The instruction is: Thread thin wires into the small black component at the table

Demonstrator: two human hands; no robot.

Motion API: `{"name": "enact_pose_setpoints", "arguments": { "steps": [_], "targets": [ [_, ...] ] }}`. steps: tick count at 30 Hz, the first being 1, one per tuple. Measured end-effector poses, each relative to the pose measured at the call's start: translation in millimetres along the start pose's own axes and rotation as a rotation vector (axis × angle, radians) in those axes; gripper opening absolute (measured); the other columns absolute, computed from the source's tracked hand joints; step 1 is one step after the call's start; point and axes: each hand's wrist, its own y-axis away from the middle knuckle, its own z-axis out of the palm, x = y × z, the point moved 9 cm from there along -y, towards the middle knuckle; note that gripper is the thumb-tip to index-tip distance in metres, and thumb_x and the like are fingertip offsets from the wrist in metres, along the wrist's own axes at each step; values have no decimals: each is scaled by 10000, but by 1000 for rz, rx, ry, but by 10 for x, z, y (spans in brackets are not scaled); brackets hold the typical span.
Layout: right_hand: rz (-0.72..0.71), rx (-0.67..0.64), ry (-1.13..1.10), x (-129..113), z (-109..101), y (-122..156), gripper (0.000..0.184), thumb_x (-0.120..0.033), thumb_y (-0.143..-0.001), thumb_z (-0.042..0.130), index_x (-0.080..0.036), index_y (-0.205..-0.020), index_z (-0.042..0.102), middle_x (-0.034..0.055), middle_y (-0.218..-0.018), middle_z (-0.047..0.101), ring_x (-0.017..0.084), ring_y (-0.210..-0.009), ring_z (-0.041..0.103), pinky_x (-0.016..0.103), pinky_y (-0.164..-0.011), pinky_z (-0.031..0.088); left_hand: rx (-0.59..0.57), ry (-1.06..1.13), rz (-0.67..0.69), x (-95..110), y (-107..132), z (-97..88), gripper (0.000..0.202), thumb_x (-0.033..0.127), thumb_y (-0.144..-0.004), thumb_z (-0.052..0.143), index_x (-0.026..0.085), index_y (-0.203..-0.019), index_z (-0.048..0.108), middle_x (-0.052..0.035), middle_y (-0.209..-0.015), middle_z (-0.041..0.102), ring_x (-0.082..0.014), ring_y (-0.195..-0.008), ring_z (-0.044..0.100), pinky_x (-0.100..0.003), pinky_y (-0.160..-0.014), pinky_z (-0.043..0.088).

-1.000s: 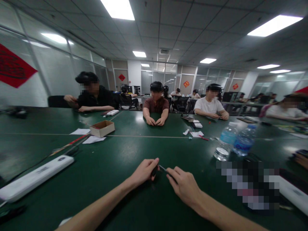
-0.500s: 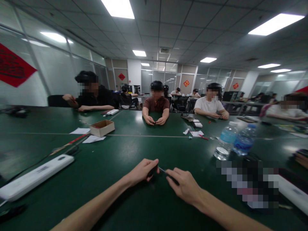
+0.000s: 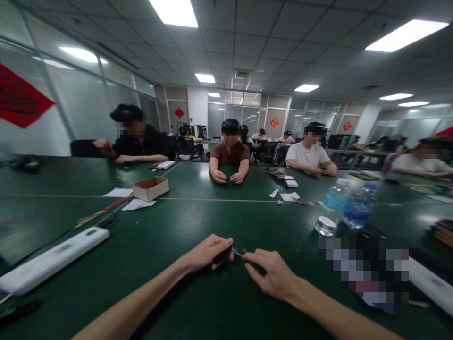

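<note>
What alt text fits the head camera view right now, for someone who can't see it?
The left hand and right hand pinch a small dark item with a thin metal tip over a long green table. Seated people face the wearer across it, with a cardboard box and two water bottles on the table between.

The small dark item (image 3: 223, 255) between the left hand (image 3: 207, 255) and right hand (image 3: 272, 276) is half hidden, too small to name. At four o'clock, a pixelated patch (image 3: 363, 275) blurs whatever lies there.
</note>
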Motion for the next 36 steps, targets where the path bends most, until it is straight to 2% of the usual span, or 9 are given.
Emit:
{"name": "enact_pose_setpoints", "arguments": {
  "steps": [23,36],
  "targets": [
    [-27,-24,-44,-46,-9,0,222,-248,-917,480,-191,-1094,602,35,-835,605,141,-698,545,252,-646,391,-75,10,-27,-68,9,11,621,602,-910,345,83,-859,683,29,-474,446,-63,-373,362,-171,-401,242],
    [-30,-44,-70,-79,-29,-8,219,-245,-915,492,-181,-1090,608,37,-837,609,135,-685,544,246,-644,415,-109,13,-32,-31,26,32,614,595,-910,359,82,-842,690,30,-457,444,-60,-360,342,-172,-389,219]
  ]
}}
